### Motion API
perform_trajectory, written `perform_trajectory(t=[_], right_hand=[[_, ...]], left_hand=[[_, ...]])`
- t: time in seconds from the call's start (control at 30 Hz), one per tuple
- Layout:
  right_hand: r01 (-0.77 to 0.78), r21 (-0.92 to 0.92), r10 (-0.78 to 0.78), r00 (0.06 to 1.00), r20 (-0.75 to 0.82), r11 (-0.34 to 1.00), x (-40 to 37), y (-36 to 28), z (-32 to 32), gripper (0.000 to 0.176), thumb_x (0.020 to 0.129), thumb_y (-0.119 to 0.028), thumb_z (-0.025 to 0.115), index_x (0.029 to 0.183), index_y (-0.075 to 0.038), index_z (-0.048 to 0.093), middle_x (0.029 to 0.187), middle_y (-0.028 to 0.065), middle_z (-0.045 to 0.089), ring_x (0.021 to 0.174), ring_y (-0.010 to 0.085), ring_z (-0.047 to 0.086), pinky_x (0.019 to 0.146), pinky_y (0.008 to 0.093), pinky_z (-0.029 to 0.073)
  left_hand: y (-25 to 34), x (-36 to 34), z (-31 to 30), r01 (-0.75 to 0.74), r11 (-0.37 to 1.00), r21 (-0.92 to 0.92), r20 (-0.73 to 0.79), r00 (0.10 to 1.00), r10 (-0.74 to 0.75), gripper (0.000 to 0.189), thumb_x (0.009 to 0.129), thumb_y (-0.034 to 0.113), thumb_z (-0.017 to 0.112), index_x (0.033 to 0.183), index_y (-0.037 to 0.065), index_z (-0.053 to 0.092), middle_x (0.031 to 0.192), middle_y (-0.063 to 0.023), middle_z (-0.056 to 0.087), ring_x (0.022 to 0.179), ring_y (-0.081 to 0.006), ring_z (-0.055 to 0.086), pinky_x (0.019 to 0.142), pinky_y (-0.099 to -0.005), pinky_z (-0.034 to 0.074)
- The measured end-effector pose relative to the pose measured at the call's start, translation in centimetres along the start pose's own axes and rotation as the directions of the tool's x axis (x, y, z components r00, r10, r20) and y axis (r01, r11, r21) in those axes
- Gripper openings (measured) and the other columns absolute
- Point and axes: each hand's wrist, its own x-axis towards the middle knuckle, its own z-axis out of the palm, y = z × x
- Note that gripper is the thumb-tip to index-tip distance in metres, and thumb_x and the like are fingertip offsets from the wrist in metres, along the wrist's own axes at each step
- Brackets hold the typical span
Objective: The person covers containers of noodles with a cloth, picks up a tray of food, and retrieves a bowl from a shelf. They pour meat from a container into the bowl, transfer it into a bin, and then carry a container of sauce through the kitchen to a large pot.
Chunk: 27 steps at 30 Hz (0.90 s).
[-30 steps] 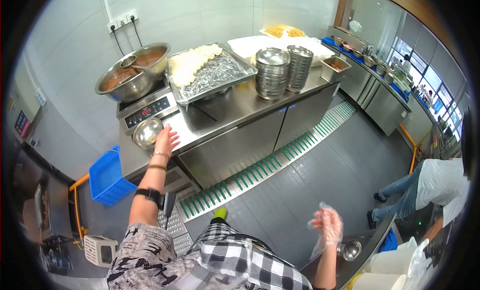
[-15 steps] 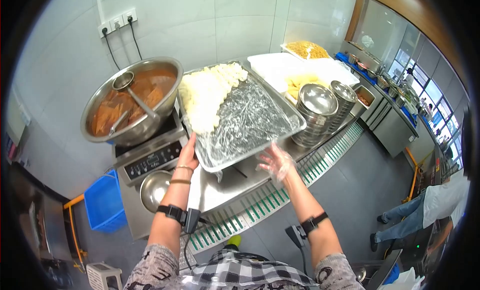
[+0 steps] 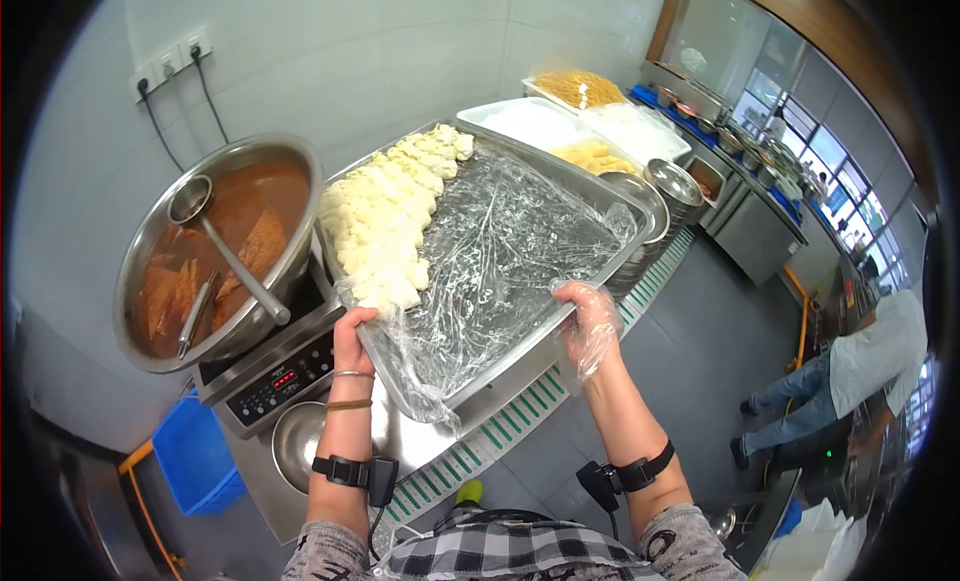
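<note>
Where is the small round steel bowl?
Head view, lower left: the small round steel bowl sits before the black-panelled induction cooker, beside the left forearm.

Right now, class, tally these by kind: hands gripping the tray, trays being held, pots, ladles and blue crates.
hands: 2, left hand and right hand
tray: 1
pot: 1
ladle: 1
blue crate: 1
total: 6

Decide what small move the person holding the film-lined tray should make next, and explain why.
Probably steady and level the tray before carrying it. The left hand and gloved right hand grip only its near rim, the white pieces are heaped toward its left side, and the pot of broth stands close beside it.
</note>
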Motion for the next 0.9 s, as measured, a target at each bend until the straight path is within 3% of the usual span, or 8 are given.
perform_trajectory(t=[0.17,0.43,0.57,0.6,0.67,0.77,0.83,0.9], right_hand=[[0.183,-0.162,-0.167,0.98,0.109,0.97,-2.1,-0.3,0.4,0.024,0.06,-0.009,0.062,0.081,-0.003,0.053,0.073,0.0021,0.054,0.068,0.0128,0.05,0.064,0.0254,0.038],[0.527,-0.226,-0.513,0.849,0.123,0.819,-4.8,2.2,-1.7,0.054,0.06,-0.014,0.063,0.106,0.003,0.037,0.076,0.0039,0.053,0.073,0.0115,0.049,0.07,0.0256,0.04],[0.552,-0.186,-0.561,0.828,0.002,0.813,-11.6,0.7,-1.8,0.061,0.066,-0.013,0.059,0.115,0.005,0.026,0.079,0.0035,0.052,0.073,0.0089,0.049,0.075,0.0238,0.04],[0.571,-0.211,-0.59,0.807,-0.034,0.793,-12.9,2.7,-1.2,0.061,0.066,-0.013,0.059,0.115,0.005,0.026,0.079,0.0035,0.052,0.073,0.0089,0.049,0.075,0.0238,0.04],[0.673,-0.197,-0.697,0.71,-0.101,0.713,-16.0,5.3,-1.6,0.063,0.07,-0.02,0.062,0.116,0.003,0.026,0.084,0.0055,0.053,0.077,0.0103,0.051,0.078,0.0249,0.041],[0.768,-0.268,-0.813,0.543,-0.212,0.582,-22.6,9.4,-2.1,0.065,0.072,-0.032,0.064,0.115,0.002,0.028,0.088,0.0076,0.054,0.082,0.0125,0.052,0.08,0.0278,0.041],[0.528,-0.74,-0.894,0.387,-0.228,0.417,-19.8,11.7,2.1,0.065,0.073,-0.041,0.061,0.112,0.0,0.031,0.089,0.0094,0.054,0.086,0.0152,0.053,0.079,0.0311,0.042],[0.631,-0.433,-0.719,0.304,-0.625,0.644,-20.2,12.5,5.6,0.046,0.078,-0.042,0.053,0.099,-0.001,0.048,0.088,0.0106,0.057,0.089,0.0197,0.054,0.08,0.0331,0.041]], left_hand=[[-0.1,-0.2,-1.9,-0.087,0.968,0.235,-0.118,0.986,0.117,0.005,0.063,0.007,0.049,0.061,0.003,0.05,0.064,-0.0065,0.053,0.054,-0.0176,0.051,0.053,-0.0258,0.043],[0.7,2.1,-3.0,0.08,0.911,0.405,-0.013,0.997,-0.082,0.047,0.066,0.026,0.05,0.102,-0.004,0.05,0.099,-0.0124,0.052,0.092,-0.0238,0.048,0.082,-0.0307,0.037],[-3.7,2.6,-2.7,-0.635,0.652,0.413,0.463,0.763,0.451,0.052,0.067,0.033,0.05,0.109,0.002,0.046,0.113,-0.0105,0.044,0.105,-0.0237,0.039,0.089,-0.0337,0.03],[-2.7,4.6,-4.1,-0.62,0.683,0.386,0.485,0.766,0.421,0.052,0.067,0.033,0.05,0.109,0.002,0.046,0.113,-0.0105,0.044,0.105,-0.0237,0.039,0.089,-0.0337,0.03],[-1.5,6.4,-3.0,0.099,0.961,0.258,0.273,0.947,-0.171,0.057,0.069,0.035,0.048,0.115,0.004,0.042,0.117,-0.0121,0.041,0.106,-0.0252,0.038,0.092,-0.0358,0.028],[-2.7,-1.8,1.5,-0.048,0.975,0.219,0.403,0.914,-0.045,0.063,0.068,0.037,0.048,0.121,0.005,0.037,0.121,-0.013,0.039,0.108,-0.0259,0.037,0.093,-0.037,0.027],[-1.3,7.7,0.5,0.432,0.874,0.223,0.568,0.671,-0.476,0.042,0.075,0.034,0.046,0.108,0.008,0.046,0.121,-0.0167,0.039,0.107,-0.0244,0.04,0.094,-0.0383,0.028],[-1.3,3.2,4.7,-0.015,0.895,0.445,0.619,0.728,-0.295,0.053,0.072,0.038,0.046,0.114,0.006,0.042,0.121,-0.015,0.04,0.108,-0.0245,0.039,0.095,-0.0382,0.027]])
